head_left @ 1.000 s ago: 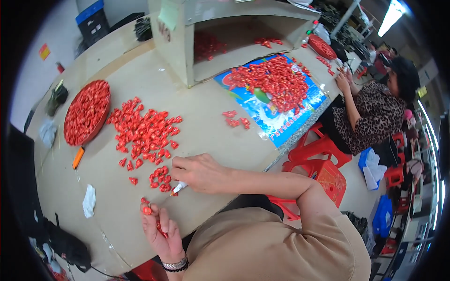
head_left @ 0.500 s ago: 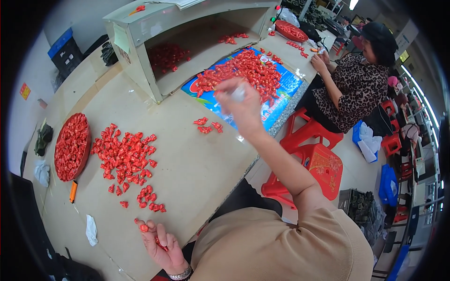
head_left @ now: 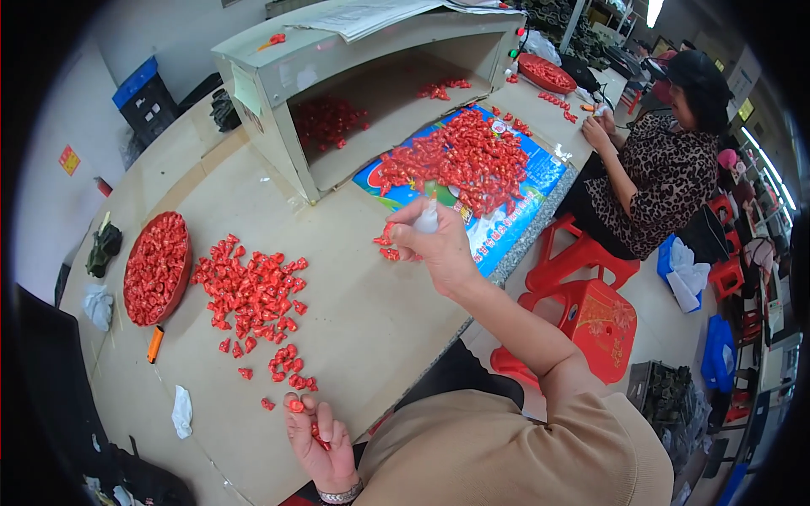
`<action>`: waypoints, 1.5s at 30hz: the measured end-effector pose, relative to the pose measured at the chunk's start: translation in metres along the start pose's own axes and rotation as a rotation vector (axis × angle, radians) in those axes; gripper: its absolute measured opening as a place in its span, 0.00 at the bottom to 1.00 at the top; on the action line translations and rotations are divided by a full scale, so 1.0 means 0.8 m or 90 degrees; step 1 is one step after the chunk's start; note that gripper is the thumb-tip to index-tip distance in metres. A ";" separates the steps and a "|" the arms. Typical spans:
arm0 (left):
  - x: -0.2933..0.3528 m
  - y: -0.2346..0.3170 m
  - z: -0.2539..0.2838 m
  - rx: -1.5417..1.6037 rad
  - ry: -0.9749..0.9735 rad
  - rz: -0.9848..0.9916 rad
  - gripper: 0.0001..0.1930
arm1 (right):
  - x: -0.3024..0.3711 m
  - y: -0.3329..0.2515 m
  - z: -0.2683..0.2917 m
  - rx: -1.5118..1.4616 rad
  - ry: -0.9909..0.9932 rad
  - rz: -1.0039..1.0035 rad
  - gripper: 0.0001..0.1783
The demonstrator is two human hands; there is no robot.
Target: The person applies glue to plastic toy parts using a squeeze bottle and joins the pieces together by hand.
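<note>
My left hand point(head_left: 325, 447) is at the near table edge, palm up. Its fingertips pinch a small shiny red knobbly piece point(head_left: 296, 406), and another red piece point(head_left: 320, 435) rests against the curled fingers. My right hand point(head_left: 434, 249) is raised over the table by the blue sheet, closed around a small white squeeze bottle point(head_left: 428, 221) with a thin tip pointing up. A few red pieces point(head_left: 386, 239) show beside its fingers, partly hidden. Just beyond my left hand lies a loose group of red pieces point(head_left: 287, 361), with a larger pile point(head_left: 249, 287) farther off.
A red basket point(head_left: 187, 278) full of pieces stands at left, near an orange lighter point(head_left: 155, 344) and white tissue point(head_left: 182, 411). More pieces cover a blue printed sheet point(head_left: 540, 177) before a grey open-fronted box point(head_left: 291, 160). A co-worker point(head_left: 650, 160) sits at right near red stools point(head_left: 591, 325).
My right hand has come nearer and a little left with the white bottle, away from the pile on the blue sheet. The left hand keeps its hold, and the whole view has shifted slightly.
</note>
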State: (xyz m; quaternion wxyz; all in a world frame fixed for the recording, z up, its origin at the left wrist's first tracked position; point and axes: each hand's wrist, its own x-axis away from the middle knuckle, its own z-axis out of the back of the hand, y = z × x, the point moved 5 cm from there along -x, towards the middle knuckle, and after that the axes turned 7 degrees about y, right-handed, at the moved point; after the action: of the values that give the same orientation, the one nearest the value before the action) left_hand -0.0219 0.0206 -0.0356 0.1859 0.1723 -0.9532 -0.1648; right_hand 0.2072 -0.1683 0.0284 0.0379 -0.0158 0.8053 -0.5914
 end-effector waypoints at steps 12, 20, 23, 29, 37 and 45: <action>-0.007 -0.006 -0.009 -0.073 0.041 -0.002 0.08 | 0.051 0.041 -0.087 -0.107 -0.220 -0.165 0.07; -0.009 -0.002 -0.008 -0.086 0.026 -0.021 0.07 | 0.103 0.076 -0.124 -0.005 -0.332 -0.212 0.06; -0.009 0.002 0.001 -0.119 0.051 -0.050 0.08 | 0.121 0.074 -0.136 0.046 -0.398 -0.159 0.06; -0.009 0.005 0.010 -0.185 0.043 -0.106 0.09 | 0.132 0.077 -0.145 0.063 -0.436 -0.105 0.05; -0.007 0.009 0.013 -0.267 0.035 -0.169 0.09 | 0.130 0.082 -0.145 0.097 -0.475 -0.087 0.06; -0.006 0.015 0.016 -0.366 0.014 -0.244 0.08 | 0.135 0.086 -0.142 0.097 -0.488 -0.114 0.04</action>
State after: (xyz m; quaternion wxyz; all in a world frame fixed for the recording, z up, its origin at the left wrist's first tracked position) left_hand -0.0264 0.0364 -0.0439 0.2024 0.2907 -0.8162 -0.4564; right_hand 0.0917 -0.0470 -0.0080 0.2852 -0.3024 0.6823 -0.6014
